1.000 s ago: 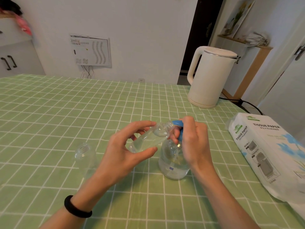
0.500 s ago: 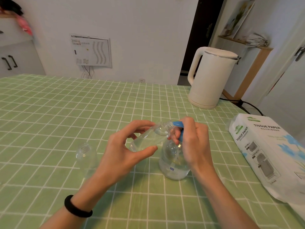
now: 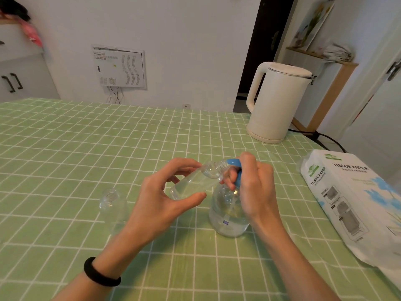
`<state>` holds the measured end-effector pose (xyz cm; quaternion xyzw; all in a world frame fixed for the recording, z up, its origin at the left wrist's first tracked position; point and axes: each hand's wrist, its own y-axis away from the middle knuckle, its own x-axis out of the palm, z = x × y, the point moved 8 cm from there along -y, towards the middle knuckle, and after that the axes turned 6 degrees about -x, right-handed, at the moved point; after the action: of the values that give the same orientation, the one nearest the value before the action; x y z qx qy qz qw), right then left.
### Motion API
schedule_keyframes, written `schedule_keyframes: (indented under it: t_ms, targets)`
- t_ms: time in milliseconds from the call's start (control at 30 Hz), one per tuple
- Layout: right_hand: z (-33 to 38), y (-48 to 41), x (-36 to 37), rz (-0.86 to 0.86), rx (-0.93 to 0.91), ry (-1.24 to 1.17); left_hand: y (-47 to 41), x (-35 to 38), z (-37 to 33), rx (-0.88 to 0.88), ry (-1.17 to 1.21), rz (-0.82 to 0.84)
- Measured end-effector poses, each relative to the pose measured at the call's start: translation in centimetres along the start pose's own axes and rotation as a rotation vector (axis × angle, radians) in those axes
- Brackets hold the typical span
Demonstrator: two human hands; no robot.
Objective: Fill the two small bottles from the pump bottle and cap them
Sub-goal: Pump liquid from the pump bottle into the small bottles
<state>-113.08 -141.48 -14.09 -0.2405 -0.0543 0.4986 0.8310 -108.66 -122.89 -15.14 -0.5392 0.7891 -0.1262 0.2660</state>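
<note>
Holding a small clear bottle (image 3: 195, 183) tilted on its side, the person's left hand (image 3: 165, 198) grasps it between thumb below and fingers above, its open mouth raised against the blue pump head (image 3: 235, 168) of the pump bottle (image 3: 227, 213). The tilted bottle is partly filled with clear liquid. The right hand (image 3: 253, 187) is wrapped around the blue pump head, fingers curled over its top and neck. The pump bottle stands upright on the green checked tablecloth (image 3: 65, 148), at the middle of the table, with clear liquid in its lower part.

The second small bottle (image 3: 112, 207) stands upright and uncapped on the cloth to the left of the left hand, apart from it; whether it holds any liquid cannot be told. A black band (image 3: 99, 274) circles the left wrist.

Seen from the head camera, a white electric kettle (image 3: 277, 103) sits at the far right edge of the table, and a pack of tissue paper (image 3: 351, 203) lies along the right side, well apart from the bottles.
</note>
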Motion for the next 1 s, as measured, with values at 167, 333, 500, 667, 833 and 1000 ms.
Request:
schedule_keyframes:
  t_ms: [167, 333, 500, 667, 833, 1000]
  targets:
    - [0.26, 0.05, -0.06, 0.0, -0.018, 0.033, 0.04, -0.05, -0.1, 0.003, 0.001, 0.001]
    - [-0.11, 0.13, -0.11, -0.012, 0.015, 0.014, 0.09, -0.12, 0.02, 0.006, 0.007, -0.008]
    - [-0.1, 0.14, -0.16, -0.014, 0.021, 0.018, 0.02, -0.19, 0.03, 0.008, 0.005, -0.008]
    - [0.34, 0.06, 0.03, 0.004, -0.009, 0.022, 0.06, -0.18, -0.04, 0.009, 0.007, -0.006]
    - [0.08, 0.17, -0.08, -0.01, 0.019, 0.025, 0.05, -0.15, 0.1, 0.01, -0.004, -0.004]
    - [0.28, 0.28, -0.17, -0.024, 0.018, 0.011, 0.03, -0.22, -0.03, 0.015, -0.014, -0.005]
